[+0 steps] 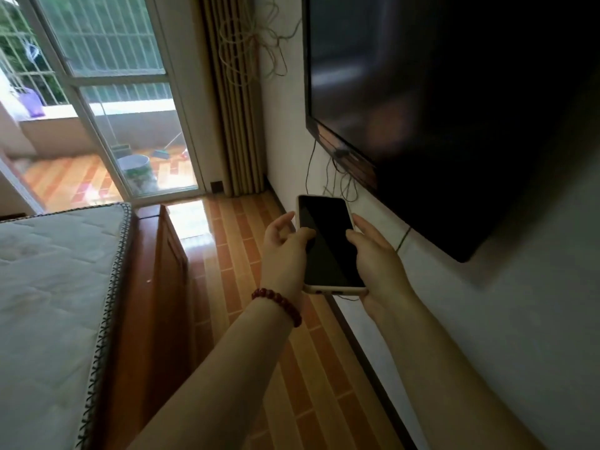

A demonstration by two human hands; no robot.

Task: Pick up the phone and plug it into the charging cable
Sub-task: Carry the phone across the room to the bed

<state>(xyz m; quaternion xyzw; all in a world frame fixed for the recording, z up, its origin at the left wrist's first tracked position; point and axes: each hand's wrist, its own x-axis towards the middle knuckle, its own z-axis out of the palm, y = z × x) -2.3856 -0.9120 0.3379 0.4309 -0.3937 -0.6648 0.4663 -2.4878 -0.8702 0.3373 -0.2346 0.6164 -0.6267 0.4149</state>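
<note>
A phone (328, 241) with a dark screen and a pale case is held flat in the air in front of me, its port end toward me. My left hand (284, 245) grips its left edge, thumb lying on the screen. My right hand (373, 258) holds the right edge and the lower corner. Thin dark cables (337, 180) hang down the white wall below the television, just beyond the phone's far end. A short piece of dark cable (349, 298) shows under the phone's near end; I cannot tell whether it touches the port.
A large black wall-mounted television (454, 108) fills the upper right. A bed with a bare mattress (55, 280) and wooden frame stands at the left. Striped wooden floor runs between them to a glass balcony door (130, 102) and a curtain (233, 108).
</note>
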